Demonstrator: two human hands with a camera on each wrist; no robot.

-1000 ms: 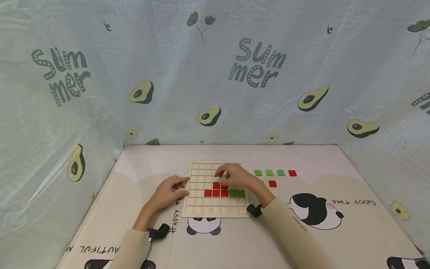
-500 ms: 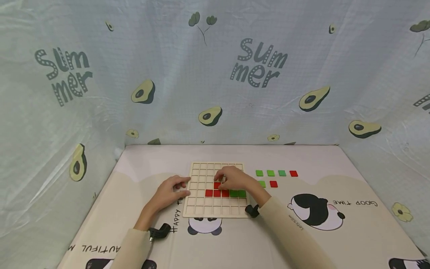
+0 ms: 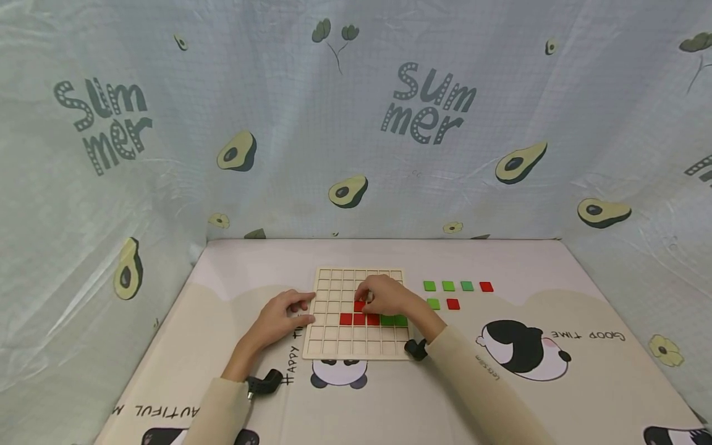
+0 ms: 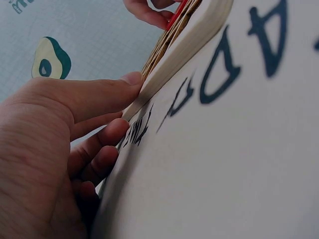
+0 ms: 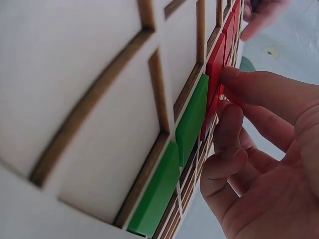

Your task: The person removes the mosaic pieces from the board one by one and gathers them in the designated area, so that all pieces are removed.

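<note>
A pale wooden grid board [image 3: 334,349] lies on the table. One of its rows holds several red tiles [image 3: 346,319] and two green tiles [image 3: 400,320]. Above that row, another red tile [image 3: 360,306] shows at the right hand's fingertips. The right hand [image 3: 389,295] is over the board, thumb and fingers bent together at a red tile [image 5: 211,115] in the upper row, which they mostly hide from the head view. At the board's left edge, the left hand [image 3: 278,318] rests its thumb [image 4: 107,94] and fingertips against the rim, thumb and index apart.
Right of the board lie loose green tiles [image 3: 448,286], a darker green tile [image 3: 466,286] and two red tiles [image 3: 486,287]. A printed cloth [image 3: 389,402] covers the table. An avocado-patterned curtain [image 3: 289,123] hangs behind and at both sides.
The right hand has drawn slightly toward the person, its fingertips still at the upper red tiles. A loose green tile behind its wrist has come into view. The left hand stays put.
</note>
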